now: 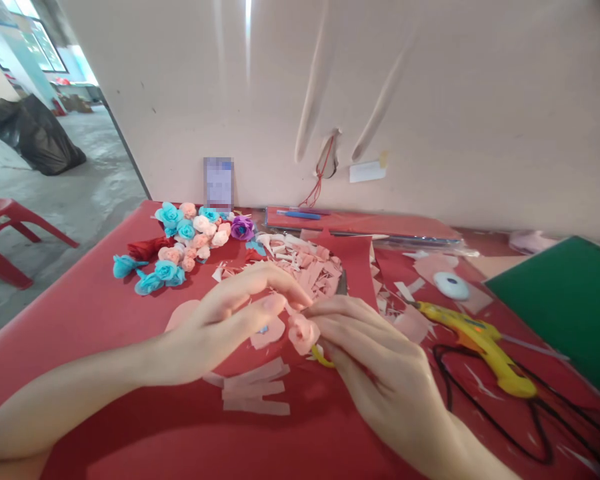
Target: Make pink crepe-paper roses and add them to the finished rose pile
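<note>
A small pale pink paper rose (303,335) is pinched by the fingertips of my right hand (380,350). My left hand (225,323) arches beside it, thumb apart from the other fingers, its fingertips close to those of my right hand. Whether they touch the rose's far side is hidden. Under the hands are a round pink paper piece (269,333) and the yellow handle (323,357) of a tool, probably scissors. Several pale pink paper strips (257,390) lie on the red tabletop (180,433) nearer me.
Finished blue, pink and purple paper flowers (186,230) cluster at back left, before a phone (219,183) leaning on the wall. Pink paper scraps (315,270) are heaped mid-table. A yellow glue gun (480,333) with black cord (495,433) and a green board (565,307) occupy the right.
</note>
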Demonstrator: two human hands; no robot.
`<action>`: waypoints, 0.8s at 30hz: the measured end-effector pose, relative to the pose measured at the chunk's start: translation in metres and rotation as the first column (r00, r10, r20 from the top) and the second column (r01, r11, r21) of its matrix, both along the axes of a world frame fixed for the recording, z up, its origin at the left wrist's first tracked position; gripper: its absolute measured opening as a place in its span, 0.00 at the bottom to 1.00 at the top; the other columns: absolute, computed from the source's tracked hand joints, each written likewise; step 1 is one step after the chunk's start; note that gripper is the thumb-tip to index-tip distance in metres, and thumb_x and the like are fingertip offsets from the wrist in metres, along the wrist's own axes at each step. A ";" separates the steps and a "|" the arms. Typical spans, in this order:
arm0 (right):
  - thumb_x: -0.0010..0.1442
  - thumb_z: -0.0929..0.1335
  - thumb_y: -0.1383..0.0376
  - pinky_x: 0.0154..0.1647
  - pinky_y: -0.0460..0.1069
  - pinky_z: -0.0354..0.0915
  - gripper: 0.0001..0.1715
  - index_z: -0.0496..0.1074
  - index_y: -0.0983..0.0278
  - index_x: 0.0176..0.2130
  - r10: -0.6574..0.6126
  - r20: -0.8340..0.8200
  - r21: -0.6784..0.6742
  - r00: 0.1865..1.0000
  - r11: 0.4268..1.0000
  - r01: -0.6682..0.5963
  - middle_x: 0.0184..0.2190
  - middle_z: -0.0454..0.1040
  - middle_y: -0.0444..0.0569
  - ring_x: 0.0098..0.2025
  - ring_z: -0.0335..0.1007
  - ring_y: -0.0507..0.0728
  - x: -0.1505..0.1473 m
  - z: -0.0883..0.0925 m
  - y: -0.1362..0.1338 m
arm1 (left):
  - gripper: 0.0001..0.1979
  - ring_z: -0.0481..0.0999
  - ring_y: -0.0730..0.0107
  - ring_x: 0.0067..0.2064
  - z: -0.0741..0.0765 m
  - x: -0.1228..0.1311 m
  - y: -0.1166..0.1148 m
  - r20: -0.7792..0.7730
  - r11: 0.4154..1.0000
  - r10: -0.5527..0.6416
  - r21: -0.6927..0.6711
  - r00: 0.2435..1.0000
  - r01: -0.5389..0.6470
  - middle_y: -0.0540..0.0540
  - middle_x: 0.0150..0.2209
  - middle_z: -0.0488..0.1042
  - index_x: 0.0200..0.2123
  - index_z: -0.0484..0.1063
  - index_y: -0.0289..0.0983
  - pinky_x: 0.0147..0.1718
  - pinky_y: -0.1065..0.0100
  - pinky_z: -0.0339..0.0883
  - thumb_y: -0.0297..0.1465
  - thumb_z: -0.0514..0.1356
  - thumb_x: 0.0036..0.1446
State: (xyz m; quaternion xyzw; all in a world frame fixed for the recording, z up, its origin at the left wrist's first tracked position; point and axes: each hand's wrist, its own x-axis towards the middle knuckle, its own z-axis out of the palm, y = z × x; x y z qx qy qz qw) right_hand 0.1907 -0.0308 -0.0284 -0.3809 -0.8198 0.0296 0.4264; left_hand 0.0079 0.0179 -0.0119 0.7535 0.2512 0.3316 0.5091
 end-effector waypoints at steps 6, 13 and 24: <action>0.56 0.59 0.80 0.35 0.50 0.66 0.14 0.68 0.66 0.32 0.120 0.078 -0.037 0.990 0.992 -0.118 0.30 0.74 0.51 0.36 0.67 0.55 0.005 0.001 0.011 | 0.10 0.70 0.75 0.36 0.008 0.001 0.004 -0.041 0.978 -0.195 -0.083 0.980 0.191 0.52 0.28 0.73 0.30 0.67 0.37 0.37 0.73 0.63 0.25 0.48 0.60; 0.57 0.59 0.78 0.37 0.51 0.64 0.13 0.67 0.64 0.33 0.217 0.095 -0.067 0.972 0.975 -0.211 0.29 0.74 0.47 0.37 0.63 0.55 0.010 0.001 0.014 | 0.08 0.72 0.70 0.37 0.012 -0.003 0.004 -0.236 0.982 -0.138 -0.159 0.962 0.102 0.51 0.31 0.74 0.28 0.68 0.38 0.38 0.69 0.64 0.32 0.53 0.57; 0.56 0.60 0.80 0.42 0.51 0.62 0.14 0.68 0.65 0.33 0.292 0.135 -0.102 0.947 0.955 -0.279 0.33 0.72 0.48 0.40 0.59 0.54 0.012 0.000 0.017 | 0.06 0.74 0.71 0.35 0.018 -0.002 0.001 -0.303 0.942 -0.206 -0.317 0.931 0.106 0.52 0.30 0.75 0.26 0.66 0.37 0.35 0.71 0.66 0.33 0.55 0.53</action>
